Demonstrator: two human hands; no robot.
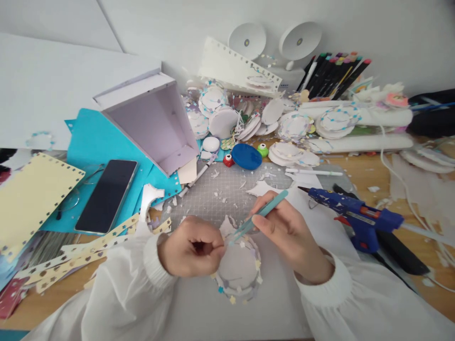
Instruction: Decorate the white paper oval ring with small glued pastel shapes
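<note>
Teal tweezers (270, 207) are held in my right hand (293, 234), their tips pointing down and left toward my left fingertips. My left hand (194, 246) is closed in a pinch close to those tips; what it grips is too small to make out. Below and between both hands lies a white paper disc (239, 266) ringed with small star and flower shapes in yellow, blue and white. My left fingers cover part of its left edge, so I cannot tell whether they touch it.
To the right lies a blue glue gun (359, 215) with its cord. A phone (106, 196) rests on blue sheets at left, by a pale purple box (152, 123). Decorated discs (223, 121) pile up at the back. Paper scraps litter the grey cutting mat (227, 189).
</note>
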